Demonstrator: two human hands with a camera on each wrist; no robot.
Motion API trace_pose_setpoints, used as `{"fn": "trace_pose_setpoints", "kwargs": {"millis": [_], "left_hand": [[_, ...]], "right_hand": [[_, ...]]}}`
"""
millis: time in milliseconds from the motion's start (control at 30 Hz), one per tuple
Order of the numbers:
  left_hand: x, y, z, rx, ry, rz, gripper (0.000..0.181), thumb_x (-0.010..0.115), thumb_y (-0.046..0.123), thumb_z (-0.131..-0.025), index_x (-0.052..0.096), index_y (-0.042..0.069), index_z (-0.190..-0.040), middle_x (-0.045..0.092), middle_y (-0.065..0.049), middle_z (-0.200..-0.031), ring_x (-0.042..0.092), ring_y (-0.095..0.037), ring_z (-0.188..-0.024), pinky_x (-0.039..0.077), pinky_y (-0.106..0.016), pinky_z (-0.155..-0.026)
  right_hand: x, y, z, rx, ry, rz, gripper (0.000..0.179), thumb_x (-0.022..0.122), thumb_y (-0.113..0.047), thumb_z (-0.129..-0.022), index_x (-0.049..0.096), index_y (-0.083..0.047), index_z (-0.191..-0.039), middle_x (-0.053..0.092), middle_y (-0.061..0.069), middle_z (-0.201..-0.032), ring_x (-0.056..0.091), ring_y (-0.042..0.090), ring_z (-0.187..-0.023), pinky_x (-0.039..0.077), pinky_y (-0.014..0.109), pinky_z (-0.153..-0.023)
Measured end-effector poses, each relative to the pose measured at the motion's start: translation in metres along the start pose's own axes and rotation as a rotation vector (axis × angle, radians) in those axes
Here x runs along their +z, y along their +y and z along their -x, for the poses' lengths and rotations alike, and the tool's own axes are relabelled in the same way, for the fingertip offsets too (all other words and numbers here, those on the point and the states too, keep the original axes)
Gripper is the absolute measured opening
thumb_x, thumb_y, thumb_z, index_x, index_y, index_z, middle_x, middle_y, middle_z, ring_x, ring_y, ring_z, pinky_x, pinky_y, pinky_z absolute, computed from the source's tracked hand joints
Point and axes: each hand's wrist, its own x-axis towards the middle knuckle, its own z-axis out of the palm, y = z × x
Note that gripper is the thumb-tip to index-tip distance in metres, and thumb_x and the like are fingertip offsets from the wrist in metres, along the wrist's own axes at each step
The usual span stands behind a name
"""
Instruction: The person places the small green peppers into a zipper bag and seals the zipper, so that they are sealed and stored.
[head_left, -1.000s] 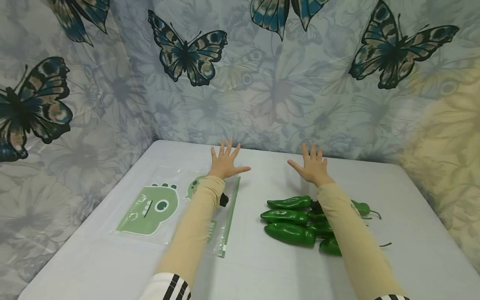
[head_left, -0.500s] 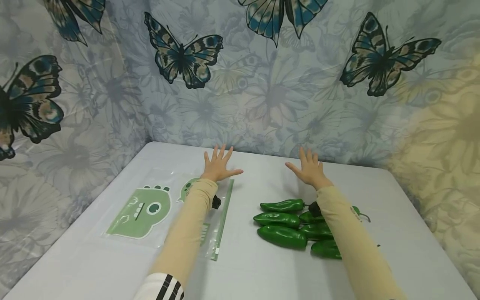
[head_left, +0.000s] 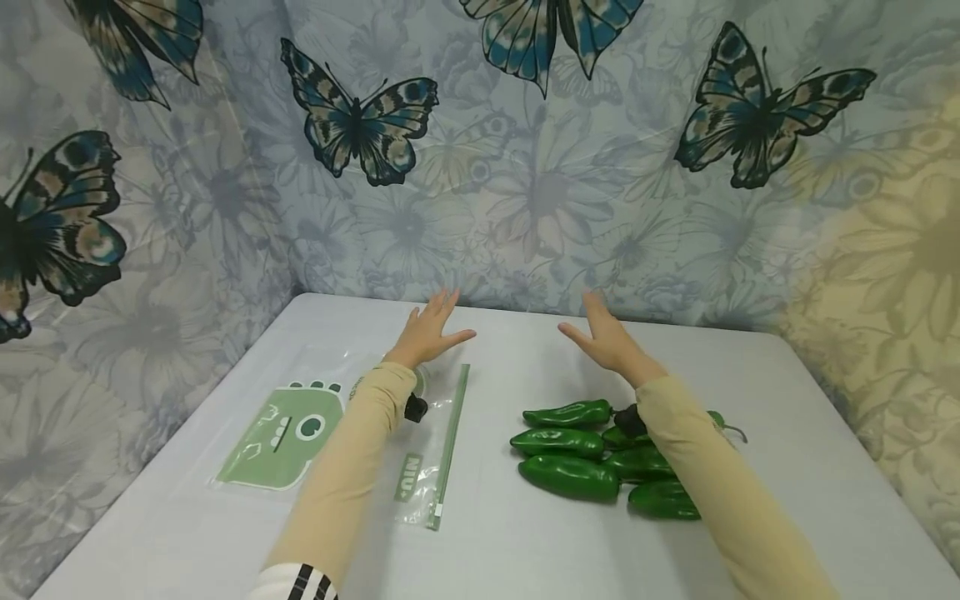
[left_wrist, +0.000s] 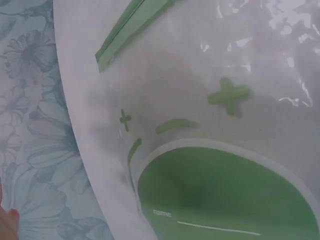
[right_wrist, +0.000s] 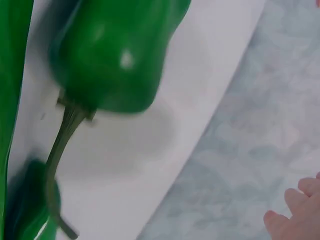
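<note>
My left hand (head_left: 426, 335), fingers extended and thumb spread inward, is over the far end of a clear zip bag (head_left: 285, 437) with green cartoon prints. The bag lies flat, partly covered by my left forearm; its green slider strip (head_left: 453, 450) runs along the right side. Beyond several green peppers (head_left: 567, 477), my right hand (head_left: 609, 340) is held out with nothing in it, thumb pointing left. My right forearm hides part of the peppers. In the right wrist view, one pepper (right_wrist: 117, 60) with a curved stem fills the upper left, and my fingertips (right_wrist: 280, 225) show at lower right.
Both things lie on a white table (head_left: 495, 533). A curtain with butterflies and flowers (head_left: 547, 192) stands right behind the table's far edge and along its left side. Small black wrist cameras (head_left: 416, 408) sit under both sleeves.
Both hands have turned from palms-down with fingers spread to a more edge-on pose, fingers closer together. The left hand has shifted slightly left. Bag and peppers lie where they were.
</note>
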Motion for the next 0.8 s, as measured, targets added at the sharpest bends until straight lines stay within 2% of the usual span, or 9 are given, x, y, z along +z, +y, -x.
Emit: {"fn": "trace_pose_setpoints", "kwargs": {"millis": [133,267,367,500,667,800], "left_hand": [[-0.005,-0.002,0.007,0.06,0.1,0.02,0.088,0.044,0.064,-0.082,0.006,0.016,-0.145,0.011,-0.009,-0.148,0.011,-0.026,-0.133,0.006,-0.049,-0.102],[-0.008,-0.004,0.016,0.077,0.189,0.062,0.093,0.048,0.066,-0.079,0.007,0.016,-0.145,0.013,-0.005,-0.148,0.01,-0.022,-0.133,0.005,-0.046,-0.103],[-0.009,-0.006,0.025,0.089,0.194,0.139,0.095,0.049,0.066,-0.077,0.006,0.015,-0.145,0.009,-0.003,-0.148,0.006,-0.018,-0.133,0.004,-0.045,-0.104],[-0.014,-0.005,0.039,0.152,0.166,0.244,0.1,0.056,0.063,-0.075,0.005,0.011,-0.145,0.005,-0.004,-0.148,0.005,-0.021,-0.133,0.003,-0.044,-0.104],[-0.021,-0.002,0.055,0.242,0.137,0.283,0.104,0.066,0.054,-0.073,0.006,0.009,-0.145,0.005,-0.004,-0.148,0.005,-0.022,-0.133,0.003,-0.046,-0.103],[-0.025,-0.001,0.066,0.293,0.151,0.322,0.104,0.063,0.059,-0.072,0.009,0.01,-0.145,0.007,-0.004,-0.148,0.005,-0.02,-0.134,0.005,-0.05,-0.102]], "right_hand": [[0.004,-0.013,0.003,-0.037,0.052,-0.044,0.083,0.039,-0.052,-0.091,0.002,0.001,-0.142,0.005,0.023,-0.145,0.008,0.036,-0.131,0.011,0.049,-0.102],[0.009,-0.022,0.007,-0.091,0.187,-0.106,0.072,0.045,-0.043,-0.092,0.017,0.003,-0.141,0.02,0.023,-0.142,0.02,0.036,-0.128,0.019,0.048,-0.1],[0.011,-0.027,0.01,-0.13,0.269,-0.158,0.065,0.048,-0.036,-0.093,0.025,0.005,-0.138,0.027,0.022,-0.139,0.026,0.036,-0.126,0.023,0.047,-0.099],[0.013,-0.031,0.015,-0.153,0.304,-0.221,0.062,0.05,-0.033,-0.093,0.027,0.005,-0.137,0.029,0.022,-0.138,0.03,0.037,-0.124,0.028,0.049,-0.095],[0.016,-0.034,0.021,-0.188,0.301,-0.265,0.06,0.05,-0.029,-0.093,0.028,0.005,-0.137,0.03,0.022,-0.138,0.032,0.037,-0.122,0.03,0.047,-0.095],[0.021,-0.037,0.025,-0.235,0.362,-0.298,0.054,0.051,-0.022,-0.093,0.032,0.006,-0.134,0.034,0.022,-0.135,0.032,0.033,-0.123,0.03,0.043,-0.096]]}}
